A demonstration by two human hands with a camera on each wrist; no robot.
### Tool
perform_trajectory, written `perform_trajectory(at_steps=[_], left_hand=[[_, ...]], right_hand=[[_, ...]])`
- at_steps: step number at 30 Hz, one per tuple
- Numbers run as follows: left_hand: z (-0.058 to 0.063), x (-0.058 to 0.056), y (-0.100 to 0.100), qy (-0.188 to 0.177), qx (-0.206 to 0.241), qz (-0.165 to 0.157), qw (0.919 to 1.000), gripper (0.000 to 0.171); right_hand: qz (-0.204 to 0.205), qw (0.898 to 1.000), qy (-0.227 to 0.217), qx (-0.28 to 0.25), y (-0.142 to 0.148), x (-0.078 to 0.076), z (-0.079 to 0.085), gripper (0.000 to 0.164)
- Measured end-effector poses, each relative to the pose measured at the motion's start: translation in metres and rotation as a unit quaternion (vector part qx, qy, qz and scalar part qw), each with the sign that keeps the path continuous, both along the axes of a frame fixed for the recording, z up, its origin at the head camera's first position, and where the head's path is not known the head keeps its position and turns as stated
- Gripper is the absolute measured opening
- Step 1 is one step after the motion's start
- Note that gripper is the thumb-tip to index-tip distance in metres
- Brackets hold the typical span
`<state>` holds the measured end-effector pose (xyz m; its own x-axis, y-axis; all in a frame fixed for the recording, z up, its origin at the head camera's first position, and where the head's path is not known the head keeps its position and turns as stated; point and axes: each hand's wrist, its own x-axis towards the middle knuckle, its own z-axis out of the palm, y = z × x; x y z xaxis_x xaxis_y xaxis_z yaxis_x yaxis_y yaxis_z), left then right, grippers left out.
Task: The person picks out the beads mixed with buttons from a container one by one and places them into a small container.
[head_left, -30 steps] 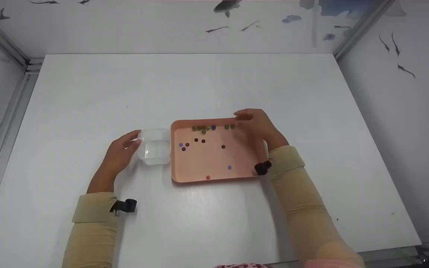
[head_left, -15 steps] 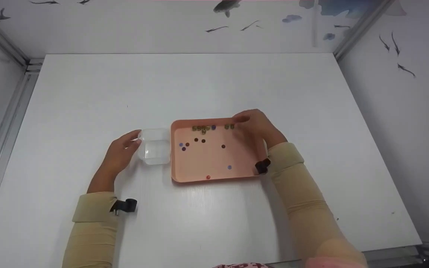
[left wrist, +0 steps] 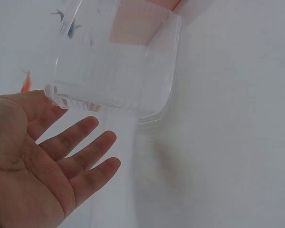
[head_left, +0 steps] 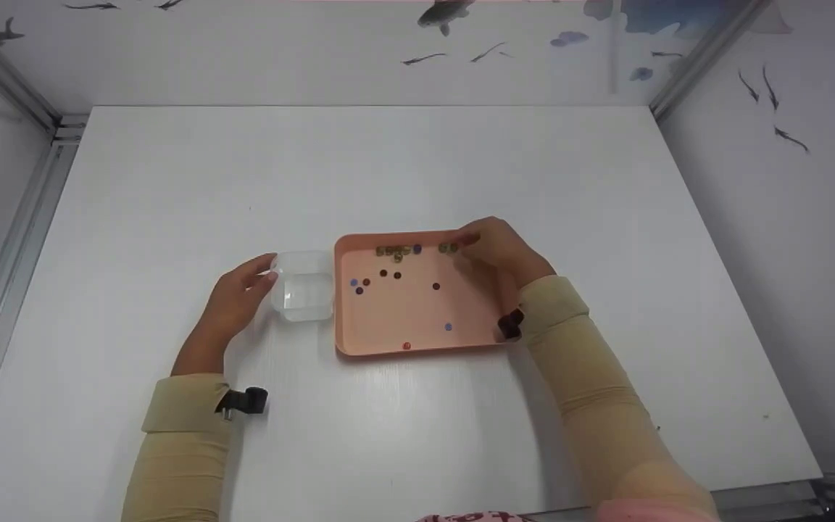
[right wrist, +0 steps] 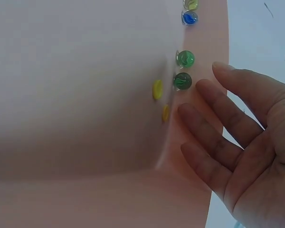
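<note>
My left hand (head_left: 235, 297) pinches the rim of a clear plastic container (head_left: 307, 293) between thumb and forefinger; the other fingers spread loosely below it in the left wrist view. The container stands against the left side of a shallow pink tray (head_left: 388, 319). Over the tray's far right part, my right hand (head_left: 499, 250) has its fingers spread and slightly bent. In the right wrist view the forefinger tip is close beside a dark green marble (right wrist: 183, 81). A lighter green marble (right wrist: 185, 59) and a blue marble (right wrist: 190, 18) lie farther along that wall.
Several marbles (head_left: 398, 251) line the tray's far side. Small dark round pieces (head_left: 436, 286), a pale blue one (head_left: 449, 327) and a red one (head_left: 406, 346) are scattered in it. Two yellow pieces (right wrist: 157, 89) lie near the right hand. White walls (head_left: 280, 58) enclose the table.
My right hand has shifted slightly left and toward me, bringing its fingertips nearer the green marbles. The left hand and the container stay in place.
</note>
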<state>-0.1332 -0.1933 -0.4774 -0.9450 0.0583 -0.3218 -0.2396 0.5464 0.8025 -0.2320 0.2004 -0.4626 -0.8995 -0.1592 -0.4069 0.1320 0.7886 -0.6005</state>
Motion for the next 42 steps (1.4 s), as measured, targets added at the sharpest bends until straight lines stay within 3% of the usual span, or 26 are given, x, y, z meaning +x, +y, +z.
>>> perform_trajectory(at_steps=[20, 27, 42], left_hand=[[-0.002, -0.001, 0.0, -0.005, -0.015, 0.003, 0.9999, 0.056], [-0.001, -0.001, 0.001, -0.005, -0.007, 0.004, 1.0, 0.054], [-0.001, -0.002, 0.0, -0.007, -0.001, 0.004, 1.0, 0.053]], right_hand=[[0.013, 0.999, -0.006, 0.041, -0.01, -0.002, -0.004, 0.031], [0.05, 0.993, 0.046, 0.098, -0.018, -0.001, -0.004, 0.031], [0.026, 0.991, 0.05, 0.124, -0.026, 0.002, -0.009, 0.032]])
